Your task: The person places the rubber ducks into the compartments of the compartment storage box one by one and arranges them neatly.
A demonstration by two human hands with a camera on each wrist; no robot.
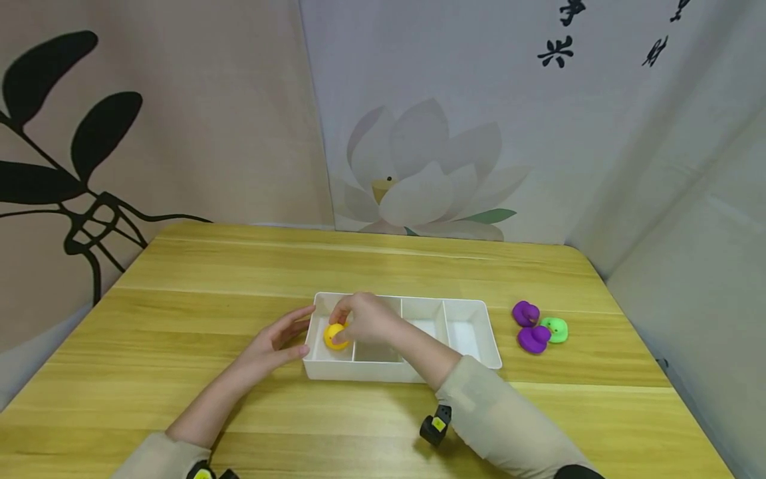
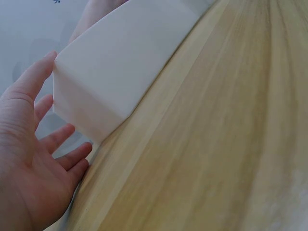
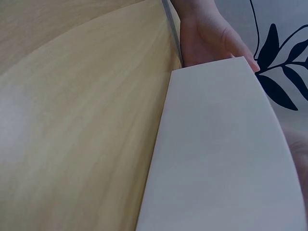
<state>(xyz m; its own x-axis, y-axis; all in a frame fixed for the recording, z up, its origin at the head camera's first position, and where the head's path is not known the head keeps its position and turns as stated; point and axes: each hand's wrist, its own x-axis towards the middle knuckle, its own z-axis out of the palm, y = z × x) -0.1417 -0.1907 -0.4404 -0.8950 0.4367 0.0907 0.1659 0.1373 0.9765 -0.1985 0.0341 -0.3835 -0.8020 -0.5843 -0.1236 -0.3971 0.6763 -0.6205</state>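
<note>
A white divided tray (image 1: pixel 365 371) stands on the wooden table, its compartments in a row. My right hand (image 1: pixel 371 319) reaches over the front wall and pinches a small yellow rubber duck (image 1: pixel 332 336) inside the leftmost compartment. At the tray's left end is my left hand (image 1: pixel 276 342), thumb at the near corner and fingers spread along the end wall. In the left wrist view, the left hand's fingers (image 2: pixel 60 139) are loosely extended beside that wall. The tray's front wall (image 3: pixel 216 144) hides most of the right hand in the right wrist view.
Right of the tray, two purple rubber ducks (image 1: pixel 532 339) and a green rubber duck (image 1: pixel 556 329) sit close together on the table (image 1: pixel 239 266). A curtain (image 1: pixel 251 100) with printed leaves and a lotus hangs behind the table's back edge.
</note>
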